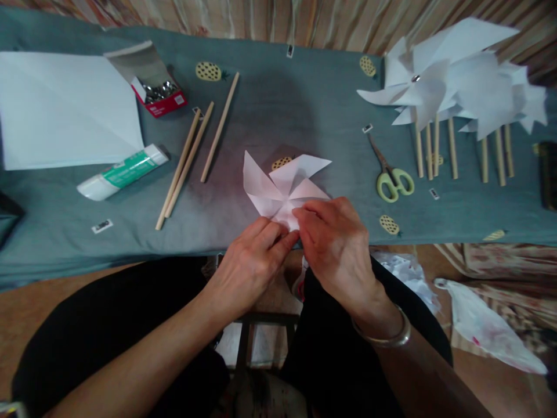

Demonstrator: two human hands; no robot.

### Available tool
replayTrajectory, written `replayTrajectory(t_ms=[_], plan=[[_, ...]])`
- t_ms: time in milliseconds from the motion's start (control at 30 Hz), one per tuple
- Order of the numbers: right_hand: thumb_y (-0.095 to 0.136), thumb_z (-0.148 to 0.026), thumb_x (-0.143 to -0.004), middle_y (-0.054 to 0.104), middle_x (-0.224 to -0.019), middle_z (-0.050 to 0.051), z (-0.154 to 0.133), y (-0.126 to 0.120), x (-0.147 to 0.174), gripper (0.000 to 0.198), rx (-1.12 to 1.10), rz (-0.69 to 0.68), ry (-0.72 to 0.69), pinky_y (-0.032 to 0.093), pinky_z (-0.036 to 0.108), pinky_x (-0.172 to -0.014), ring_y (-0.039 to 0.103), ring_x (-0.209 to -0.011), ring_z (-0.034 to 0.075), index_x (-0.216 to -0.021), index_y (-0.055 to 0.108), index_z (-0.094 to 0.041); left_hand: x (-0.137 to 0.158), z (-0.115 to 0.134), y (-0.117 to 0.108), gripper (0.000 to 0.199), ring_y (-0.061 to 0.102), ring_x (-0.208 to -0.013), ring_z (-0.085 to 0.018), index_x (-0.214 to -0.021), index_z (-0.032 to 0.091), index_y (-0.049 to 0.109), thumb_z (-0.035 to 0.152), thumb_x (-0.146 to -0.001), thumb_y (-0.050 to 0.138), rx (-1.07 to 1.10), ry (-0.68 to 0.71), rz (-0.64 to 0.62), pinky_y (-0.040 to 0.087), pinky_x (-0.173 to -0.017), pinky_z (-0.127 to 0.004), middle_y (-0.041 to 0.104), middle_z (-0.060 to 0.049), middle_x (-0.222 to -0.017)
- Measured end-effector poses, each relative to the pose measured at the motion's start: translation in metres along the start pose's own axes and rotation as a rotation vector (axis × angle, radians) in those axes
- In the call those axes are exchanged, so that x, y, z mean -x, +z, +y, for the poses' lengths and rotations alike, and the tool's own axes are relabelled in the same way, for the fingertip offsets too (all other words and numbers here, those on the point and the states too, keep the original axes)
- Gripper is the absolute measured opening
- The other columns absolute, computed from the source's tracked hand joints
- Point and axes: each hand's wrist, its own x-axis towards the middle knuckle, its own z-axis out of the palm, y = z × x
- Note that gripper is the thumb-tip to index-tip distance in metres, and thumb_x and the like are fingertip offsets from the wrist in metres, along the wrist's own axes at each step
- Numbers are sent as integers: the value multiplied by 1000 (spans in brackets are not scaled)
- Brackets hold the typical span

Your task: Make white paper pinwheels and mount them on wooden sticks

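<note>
Far left of the grey-green cloth [270,104]: large white paper sheet [65,110], flat, creased diagonally. Beside it an open red box [159,93] holding shiny metal pieces. Below that a white tube with green label [124,172], lying on its side. Three wooden sticks [191,154] lie slanted, two of them close together, the third just apart.

Centre, near the table's front edge: white paper pinwheel [285,186], lying flat on the cloth. Thin white paper, pointed blades fanning out, corners folded in toward the middle; near blades hidden under the fingers.

Left hand [250,261] fingers curled, tips pinching the pinwheel's near edge. Right hand [335,247] fingers bent down, pressing on the pinwheel's centre folds; silver bangle [387,335] on that wrist. Both hands touch each other at the fingertips.

Right of centre: green-handled scissors [391,174], closed. Far right: finished white pinwheels [456,81] on sticks, laid overlapping.
</note>
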Motion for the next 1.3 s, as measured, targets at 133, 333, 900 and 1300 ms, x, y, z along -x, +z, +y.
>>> replayTrajectory(t_ms=[133,333,900,1300], plan=[[48,-10,-94,71,-102,11,-2,-2,0,24,-13,-43,2,50,40,-83,56,-96,26,-98,71,-13,0,0,1,22,58,-87,-19,-114,10,62,14,-98,48,-9,0,-5,56,-72,-31,66,-10,-95],[48,-10,-94,70,-103,12,-2,-1,0,24,-5,-54,1,50,40,-85,56,-96,26,-98,71,-13,0,0,0,22,58,-87,-19,-114,10,63,14,-98,48,-13,-7,-14,57,-72,-31,66,-9,-95],[47,-9,-92,70,-96,11,-4,-2,-2,24,27,-43,-15,49,40,-81,55,-93,27,-93,71,-14,-2,-1,0,18,57,-85,-18,-107,9,64,15,-97,50,0,-7,-12,55,-70,-30,65,-10,-92],[45,-10,-94,69,-97,11,-3,-2,-3,25,24,-43,-23,49,39,-81,54,-94,26,-95,70,-14,-2,-1,0,20,57,-86,-18,-108,8,65,16,-98,50,16,-28,-24,56,-71,-31,66,-10,-93]])
